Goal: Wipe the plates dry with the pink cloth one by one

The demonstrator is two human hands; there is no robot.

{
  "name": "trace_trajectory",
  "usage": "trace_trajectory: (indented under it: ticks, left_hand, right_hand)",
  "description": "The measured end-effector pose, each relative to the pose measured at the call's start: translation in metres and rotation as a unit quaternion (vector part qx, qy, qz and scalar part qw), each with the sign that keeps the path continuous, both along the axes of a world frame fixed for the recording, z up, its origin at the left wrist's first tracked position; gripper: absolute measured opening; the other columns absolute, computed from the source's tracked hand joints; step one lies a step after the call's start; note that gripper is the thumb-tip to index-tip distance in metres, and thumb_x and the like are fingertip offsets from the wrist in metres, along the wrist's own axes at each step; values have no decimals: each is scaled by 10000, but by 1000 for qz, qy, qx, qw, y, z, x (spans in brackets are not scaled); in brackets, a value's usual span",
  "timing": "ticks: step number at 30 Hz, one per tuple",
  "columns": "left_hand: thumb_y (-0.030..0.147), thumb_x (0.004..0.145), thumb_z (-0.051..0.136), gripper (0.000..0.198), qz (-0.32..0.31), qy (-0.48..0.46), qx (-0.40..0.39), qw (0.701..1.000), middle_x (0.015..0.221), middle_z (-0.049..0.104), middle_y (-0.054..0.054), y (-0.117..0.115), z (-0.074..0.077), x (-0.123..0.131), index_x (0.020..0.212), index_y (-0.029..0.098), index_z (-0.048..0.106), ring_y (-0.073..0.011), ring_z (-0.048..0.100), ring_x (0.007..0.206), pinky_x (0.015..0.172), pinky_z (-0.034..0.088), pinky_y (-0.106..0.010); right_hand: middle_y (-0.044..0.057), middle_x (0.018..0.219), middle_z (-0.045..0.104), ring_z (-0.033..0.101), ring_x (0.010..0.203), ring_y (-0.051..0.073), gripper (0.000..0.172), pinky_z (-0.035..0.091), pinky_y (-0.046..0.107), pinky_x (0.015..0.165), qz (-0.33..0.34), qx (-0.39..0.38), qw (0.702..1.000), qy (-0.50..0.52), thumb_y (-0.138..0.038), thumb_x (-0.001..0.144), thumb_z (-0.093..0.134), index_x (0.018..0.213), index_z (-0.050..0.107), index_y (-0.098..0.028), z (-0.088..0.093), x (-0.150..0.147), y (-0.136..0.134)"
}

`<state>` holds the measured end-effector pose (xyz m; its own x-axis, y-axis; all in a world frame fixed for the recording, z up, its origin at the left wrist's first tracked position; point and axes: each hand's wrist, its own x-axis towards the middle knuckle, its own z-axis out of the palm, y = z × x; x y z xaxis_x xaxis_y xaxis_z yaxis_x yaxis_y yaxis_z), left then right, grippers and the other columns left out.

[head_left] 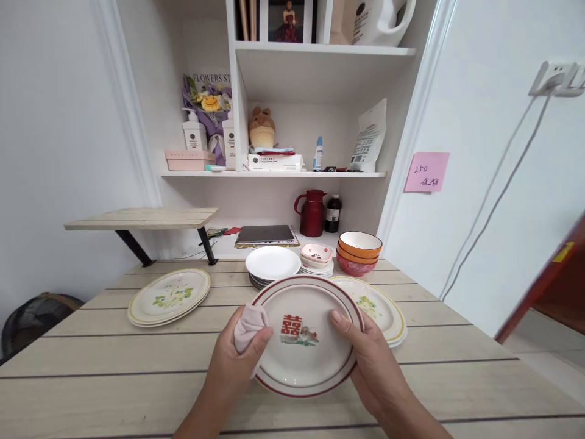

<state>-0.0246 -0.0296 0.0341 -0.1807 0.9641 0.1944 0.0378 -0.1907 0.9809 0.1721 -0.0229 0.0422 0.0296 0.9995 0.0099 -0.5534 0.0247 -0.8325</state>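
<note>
A round white plate (306, 366) with a dark red rim and a red character in its middle is held up over the table, tilted towards me. My right hand (370, 353) grips its right edge, thumb on the face and fingers behind. At the left edge, my left hand (242, 347) is closed around a pale pink cloth (250, 326), which it presses against the rim. Behind the held plate, to the right, lie oval plates (386, 314) with yellow rims. More oval plates (169, 296) of that pattern are stacked on the left.
Towards the back of the wooden table (114, 390) stand stacked white plates (273, 263), small pink dishes (316, 253) and orange bowls (359, 245). A small raised shelf (141, 218) is at back left. Behind are a laptop (265, 234), a red jug (312, 213) and a dark bottle (333, 214).
</note>
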Motion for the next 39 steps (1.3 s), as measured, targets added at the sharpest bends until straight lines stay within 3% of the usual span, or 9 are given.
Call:
trace_trajectory:
  ticks: [6,10,13,17,20,25,28,34,39]
  left_hand:
    - [472,749,672,586,-108,-152,-72,980,1134,690,-90,-2,-8,23,1243,181,552,-247,629,1044,952,463,-374]
    - [453,757,666,581,-177,-149,-70,970,1234,643,-99,-7,-13,39,1254,168,568,-260,559,1176,1066,379,-394]
    - [437,772,654,571,-156,-130,-47,978,1250,635,-83,-6,-10,37,1270,175,558,-253,529,1215,1099,342,-391]
    - [421,744,681,555,-95,-107,-34,989,1170,681,-78,-7,4,17,1220,151,591,-272,577,1153,1052,399,-393]
    - [444,678,721,484,-73,-88,-38,993,1040,727,-80,-10,12,1,1054,141,678,-301,635,1037,948,484,-387]
    - [457,652,729,350,-40,-12,-25,999,764,729,-59,-12,11,-11,805,143,710,-258,661,784,789,537,-334]
    - [449,665,718,370,-47,-16,-23,998,808,737,-60,-11,10,-11,872,142,710,-237,658,755,729,543,-304]
    - [416,648,725,466,-90,-82,-48,991,856,748,-76,-13,13,-13,1019,135,697,-288,684,832,750,555,-358]
    - [429,696,705,609,-116,-110,-77,984,959,740,-107,-7,7,-9,1215,133,592,-299,684,886,801,552,-402]
  right_hand:
    - [82,1119,706,674,973,260,652,527,428,900,-24,-64,989,131,-331,739,736,1337,493,-236,1,-12,2]
    - [82,1121,705,671,990,266,636,518,436,921,-21,-61,986,152,-316,737,738,1324,509,-229,-1,-12,5]
    - [94,1113,707,666,1001,271,625,507,434,935,-1,-57,988,145,-330,734,739,1309,528,-205,-1,-9,5]
    - [123,1131,695,656,1014,281,612,493,430,938,66,-43,991,107,-301,724,750,1287,549,-169,6,-4,-2]
    - [112,1173,677,646,1032,271,633,483,415,942,103,-31,992,67,-282,718,756,1304,531,-200,11,-2,-7]
    - [102,1202,662,634,1052,252,609,471,402,948,137,-42,989,41,-285,753,726,1319,509,-219,10,1,-8]
    - [95,1185,672,639,1042,244,567,475,389,944,138,-50,988,45,-293,766,712,1298,531,-220,10,3,-8]
    - [103,1092,713,670,974,250,538,488,402,933,151,-84,984,33,-287,730,745,1238,590,-197,7,3,-10]
    - [125,1080,715,693,904,265,592,538,416,859,86,-97,990,59,-325,727,745,1271,561,-182,-6,-5,-2]
